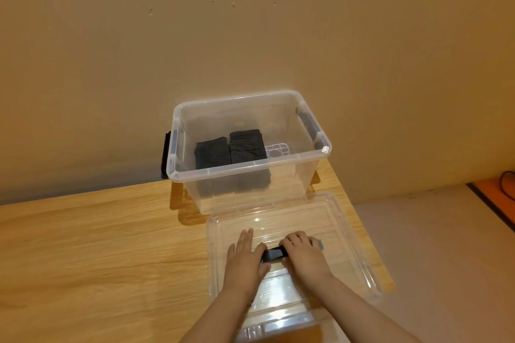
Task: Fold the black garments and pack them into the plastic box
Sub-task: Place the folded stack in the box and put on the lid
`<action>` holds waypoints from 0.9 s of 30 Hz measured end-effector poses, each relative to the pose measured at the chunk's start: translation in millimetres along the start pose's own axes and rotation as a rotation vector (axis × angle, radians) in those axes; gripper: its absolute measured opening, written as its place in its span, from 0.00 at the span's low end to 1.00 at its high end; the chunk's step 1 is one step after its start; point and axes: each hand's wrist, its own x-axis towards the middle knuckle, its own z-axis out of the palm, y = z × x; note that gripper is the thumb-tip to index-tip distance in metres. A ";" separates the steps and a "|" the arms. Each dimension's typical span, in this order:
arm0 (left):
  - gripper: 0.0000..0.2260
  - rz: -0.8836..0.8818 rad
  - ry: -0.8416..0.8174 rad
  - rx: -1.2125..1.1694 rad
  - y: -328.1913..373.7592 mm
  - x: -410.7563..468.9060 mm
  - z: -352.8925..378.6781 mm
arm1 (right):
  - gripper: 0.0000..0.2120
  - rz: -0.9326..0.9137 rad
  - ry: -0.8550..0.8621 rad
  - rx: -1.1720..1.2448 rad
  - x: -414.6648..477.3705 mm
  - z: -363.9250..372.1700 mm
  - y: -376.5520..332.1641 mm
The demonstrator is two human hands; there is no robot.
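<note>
Garment (274, 255) lies on lid (348, 231), near side of box (245, 166); two folded pieces (230, 152) inside. Left hand (245, 256) flat, pressing one end; right hand (302, 253) curled over the other. I'd square the edges and press the crease before lifting.

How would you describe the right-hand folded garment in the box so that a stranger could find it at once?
On the wooden table stands a clear plastic box with its lid off. Two folded black garments lie side by side on its floor. The right garment borders the bare, grid-patterned floor and reaches farther back than the left garment.
</note>
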 end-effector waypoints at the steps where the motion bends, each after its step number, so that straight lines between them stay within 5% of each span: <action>1: 0.15 -0.012 0.007 -0.006 3.1 -1.2 -0.2 | 0.22 -0.012 -0.004 -0.020 -1.2 -0.5 -0.1; 17: 0.14 0.150 0.342 -0.061 57.8 -63.7 -54.6 | 0.12 -0.108 0.516 0.083 -73.5 -68.3 13.8; 27: 0.16 0.231 0.645 0.033 75.3 -39.6 -115.3 | 0.15 -0.179 0.697 0.066 -48.3 -151.0 23.8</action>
